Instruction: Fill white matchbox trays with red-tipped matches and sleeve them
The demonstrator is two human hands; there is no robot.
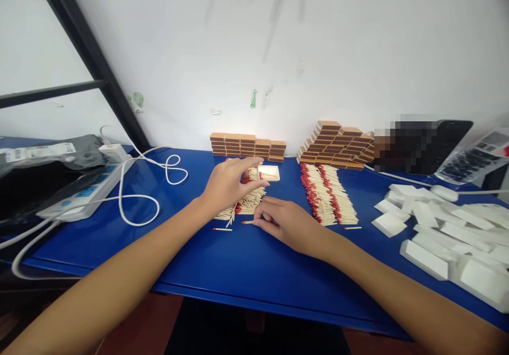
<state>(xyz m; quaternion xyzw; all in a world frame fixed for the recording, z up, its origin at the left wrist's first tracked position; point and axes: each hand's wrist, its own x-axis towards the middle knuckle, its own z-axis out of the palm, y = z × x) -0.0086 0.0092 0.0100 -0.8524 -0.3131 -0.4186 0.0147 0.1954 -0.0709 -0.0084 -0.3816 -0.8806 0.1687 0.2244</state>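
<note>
My left hand (230,183) hovers over a heap of red-tipped matches (248,202), its fingers reaching toward a small white open tray (269,172) with a few matches in it. The thumb and fingers are curved and apart, nearly touching the tray's edge. My right hand (284,222) rests on the blue table (222,259) just in front of the heap, its fingers curled in a pinch around matches, one of which (247,222) pokes out to the left. A single match (222,229) lies loose to the left.
Rows of brown matchbox sleeves (248,145) and a bigger stack (338,145) line the wall. A long spread of matches (328,193) lies right of centre. White inner trays (449,236) pile at the right. A power strip (85,191) and white cables (139,201) lie at the left.
</note>
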